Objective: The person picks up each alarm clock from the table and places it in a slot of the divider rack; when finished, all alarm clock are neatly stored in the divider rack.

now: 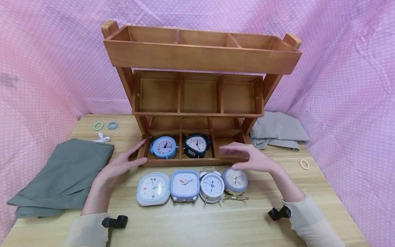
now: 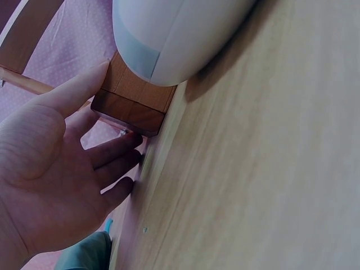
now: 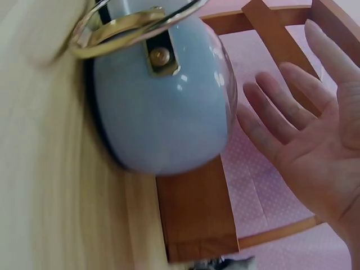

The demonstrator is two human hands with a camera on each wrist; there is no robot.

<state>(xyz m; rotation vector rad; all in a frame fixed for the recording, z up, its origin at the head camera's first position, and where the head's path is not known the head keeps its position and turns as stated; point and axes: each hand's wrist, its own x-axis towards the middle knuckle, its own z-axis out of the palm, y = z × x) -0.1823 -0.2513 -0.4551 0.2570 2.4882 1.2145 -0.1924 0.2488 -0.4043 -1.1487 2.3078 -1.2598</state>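
My left hand (image 1: pixel 118 165) is at the left end of the wooden rack's bottom tier (image 1: pixel 185 162), thumb and fingers spread around its corner (image 2: pixel 132 109). Hovering near that tier's right compartment, my right hand (image 1: pixel 254 158) has its fingers extended and holds nothing. In the tier sit a blue round alarm clock (image 1: pixel 164 146) and a dark triangular one (image 1: pixel 196 144). Before it stand a light-blue clock (image 1: pixel 153 188), a square blue-rimmed clock (image 1: pixel 185 185), a white twin-bell clock (image 1: pixel 212 187) and a round lavender clock (image 1: pixel 235 180), closest to my right hand.
The rack's middle tier (image 1: pixel 197 114) and top tier (image 1: pixel 200 56) rise above, each divided into compartments. Dark green cloth (image 1: pixel 66 175) lies left, grey cloth (image 1: pixel 277 128) right. A green ring (image 1: pixel 98 122), a blue ring (image 1: pixel 112 122), a white ribbon (image 1: pixel 102 138) and a beige ring (image 1: pixel 308 166) lie on the table.
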